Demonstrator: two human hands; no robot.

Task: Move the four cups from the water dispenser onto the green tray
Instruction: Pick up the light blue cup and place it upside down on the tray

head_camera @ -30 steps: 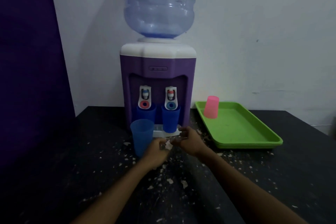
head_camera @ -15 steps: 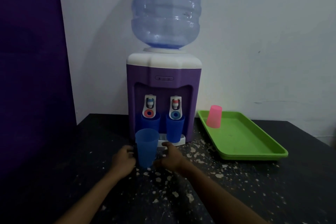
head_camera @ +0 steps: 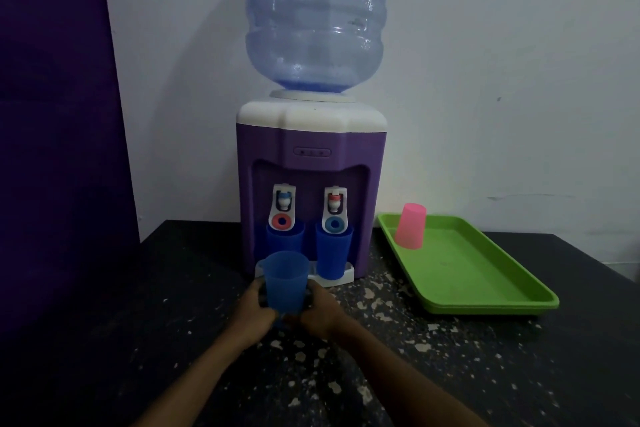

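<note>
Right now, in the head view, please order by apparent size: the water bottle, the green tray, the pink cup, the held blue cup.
1. water bottle
2. green tray
3. and 4. unsure: held blue cup looks slightly bigger than pink cup, but is nearer.

Both hands, left (head_camera: 254, 314) and right (head_camera: 320, 310), have closed around the blue cup (head_camera: 286, 282).

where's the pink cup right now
In the head view the pink cup stands upside down at the far left end of the green tray, right of the water dispenser.

dim room | soft focus | dark corners | slight wide-angle bend
</note>
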